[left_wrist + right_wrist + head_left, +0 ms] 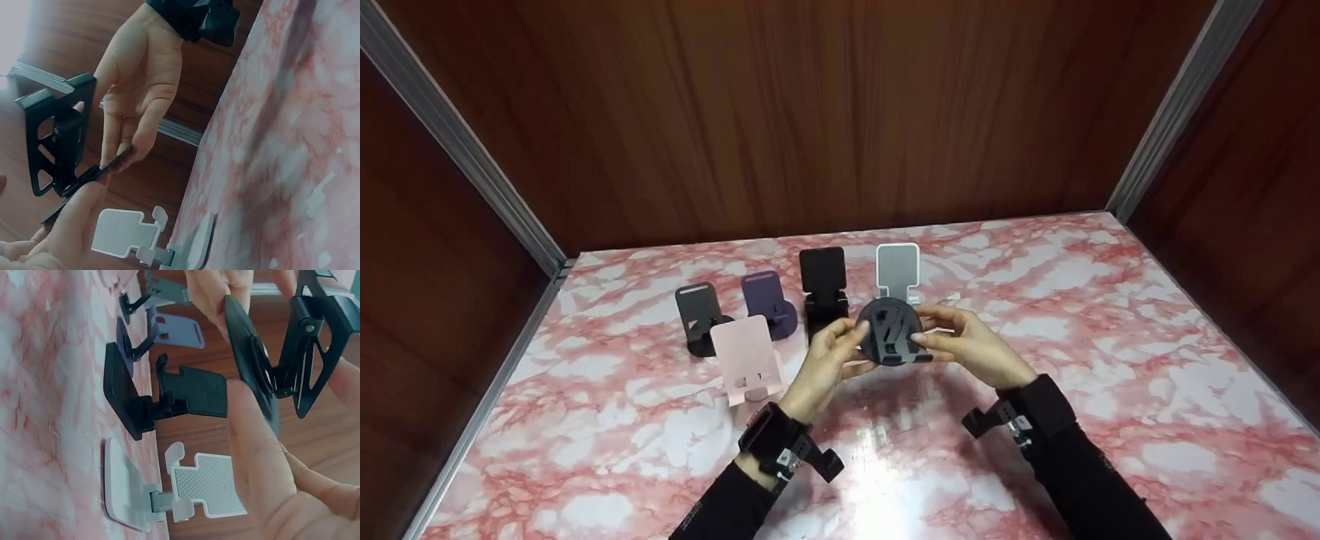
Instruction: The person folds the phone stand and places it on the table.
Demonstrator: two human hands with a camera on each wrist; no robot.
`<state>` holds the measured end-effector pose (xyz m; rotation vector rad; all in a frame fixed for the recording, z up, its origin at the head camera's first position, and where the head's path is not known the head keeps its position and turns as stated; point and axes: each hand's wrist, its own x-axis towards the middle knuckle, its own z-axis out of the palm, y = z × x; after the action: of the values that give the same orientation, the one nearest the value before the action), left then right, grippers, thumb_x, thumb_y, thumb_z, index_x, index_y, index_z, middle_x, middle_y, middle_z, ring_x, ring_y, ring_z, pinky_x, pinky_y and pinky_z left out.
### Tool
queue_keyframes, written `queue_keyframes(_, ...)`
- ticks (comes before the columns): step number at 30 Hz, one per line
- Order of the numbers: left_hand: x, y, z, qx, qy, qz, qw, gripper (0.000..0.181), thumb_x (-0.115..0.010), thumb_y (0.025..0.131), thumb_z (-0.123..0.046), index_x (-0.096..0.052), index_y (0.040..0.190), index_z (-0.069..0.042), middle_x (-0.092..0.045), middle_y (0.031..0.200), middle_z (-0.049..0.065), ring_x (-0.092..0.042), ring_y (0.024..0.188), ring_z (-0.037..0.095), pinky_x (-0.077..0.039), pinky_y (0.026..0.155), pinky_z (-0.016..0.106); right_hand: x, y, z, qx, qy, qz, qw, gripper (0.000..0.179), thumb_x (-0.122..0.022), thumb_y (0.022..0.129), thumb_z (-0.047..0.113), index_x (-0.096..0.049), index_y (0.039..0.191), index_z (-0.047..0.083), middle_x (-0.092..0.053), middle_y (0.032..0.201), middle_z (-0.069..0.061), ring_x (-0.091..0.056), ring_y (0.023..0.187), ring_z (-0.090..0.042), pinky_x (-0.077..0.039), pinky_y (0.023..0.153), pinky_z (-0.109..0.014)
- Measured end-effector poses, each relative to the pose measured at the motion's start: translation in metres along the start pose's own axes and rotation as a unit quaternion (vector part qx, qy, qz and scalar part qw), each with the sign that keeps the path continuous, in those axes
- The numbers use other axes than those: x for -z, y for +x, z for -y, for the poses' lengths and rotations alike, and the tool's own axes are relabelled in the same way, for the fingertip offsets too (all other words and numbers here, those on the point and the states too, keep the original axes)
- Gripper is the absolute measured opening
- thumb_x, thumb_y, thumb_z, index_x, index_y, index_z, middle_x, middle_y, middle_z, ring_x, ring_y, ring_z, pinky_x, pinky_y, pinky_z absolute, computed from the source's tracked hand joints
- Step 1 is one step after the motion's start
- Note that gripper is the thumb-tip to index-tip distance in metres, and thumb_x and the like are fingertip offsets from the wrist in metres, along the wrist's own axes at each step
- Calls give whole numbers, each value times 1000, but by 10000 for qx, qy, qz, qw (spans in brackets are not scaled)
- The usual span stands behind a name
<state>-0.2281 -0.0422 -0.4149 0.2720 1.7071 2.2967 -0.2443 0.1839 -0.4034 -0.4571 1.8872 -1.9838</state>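
Observation:
Both hands hold up a black folding phone stand point(891, 331) with a round base, over the middle of the table. My left hand point(825, 367) pinches the rim of its base on the left. On the opposite side my right hand point(979, 346) grips it, thumb in front. Seen side-on in the right wrist view, the disc-shaped base point(242, 354) lies between the fingers, with the cut-out hinged arm and cradle point(320, 343) sticking out from it. Behind the held stand are a black phone stand point(823, 274) and a white and grey phone stand point(898, 268).
Left of the hands stand a pink phone stand point(744, 351), a purple one point(765, 296) and a dark grey one point(697, 304). All rest on a red-and-white marbled table point(607, 435). Wood-grain panels point(840, 112) with metal corner posts enclose the back and sides.

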Motion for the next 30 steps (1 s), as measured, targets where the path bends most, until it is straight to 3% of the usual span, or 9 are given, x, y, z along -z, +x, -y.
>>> queue_keyframes(7,0,1,5,50,545,26,9985,39,-67,84,-16,-51,115,2,-67,99,10,-67,83,14,-57,80,34,-4,-2,-1,-300,-178,-29,9994,62,-69,80,7,-39,134,-6,-59,112,-10,-62,95,-18,-55,85,-36)
queue_keyframes(17,0,1,4,-46,608,-25,9981,37,-64,86,-14,-52,116,4,-68,95,10,-67,80,15,-57,78,35,-4,-3,1,-261,-71,135,9995,54,-63,86,9,-40,131,-9,-61,110,-8,-64,96,-18,-54,87,-37)
queue_keyframes(30,-1,0,4,-107,741,65,9972,32,-60,87,-11,-53,112,6,-68,92,11,-67,77,14,-58,76,34,-6,-4,2,-230,-64,154,9996,44,-66,83,5,-49,121,-8,-66,101,-7,-66,90,-19,-56,83,-37)
